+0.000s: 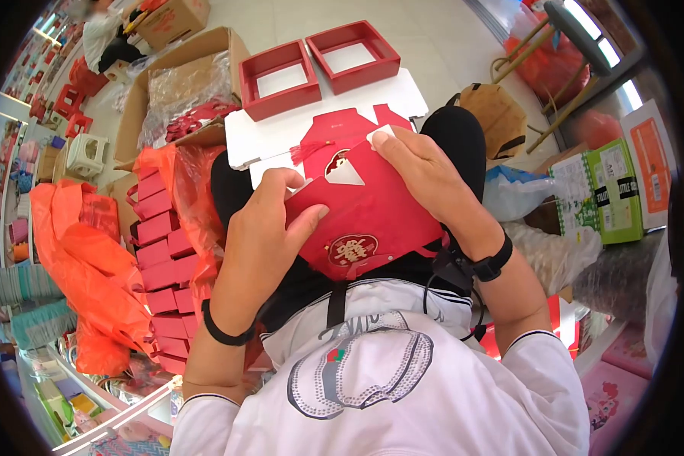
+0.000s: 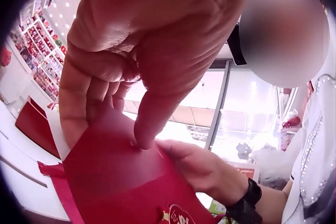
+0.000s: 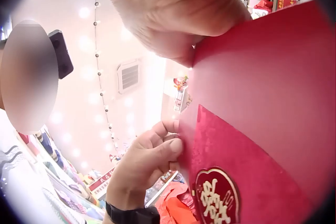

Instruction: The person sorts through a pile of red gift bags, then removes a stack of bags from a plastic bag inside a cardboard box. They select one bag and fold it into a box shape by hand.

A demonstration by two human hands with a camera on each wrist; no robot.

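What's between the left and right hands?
The red card sheet, its edges held by the left hand and the right hand; the head view shows it.

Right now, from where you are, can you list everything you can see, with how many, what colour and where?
sheet: one, red, in both hands
emblem: one, round, red and gold, on the sheet
tassel: one, red, beyond the sheet
open boxes: two, red, on white board
carton: one, brown, far left
plastic bag: orange, left
small boxes: many, red, stacked beside the bag
stool: one, white, left
package: one, green, right
shop goods: too many to count, mixed colours, around the edges
shirt: one, white, on the person
wristbands: two, black, one per wrist
left hand, right hand: fingers gripping the sheet
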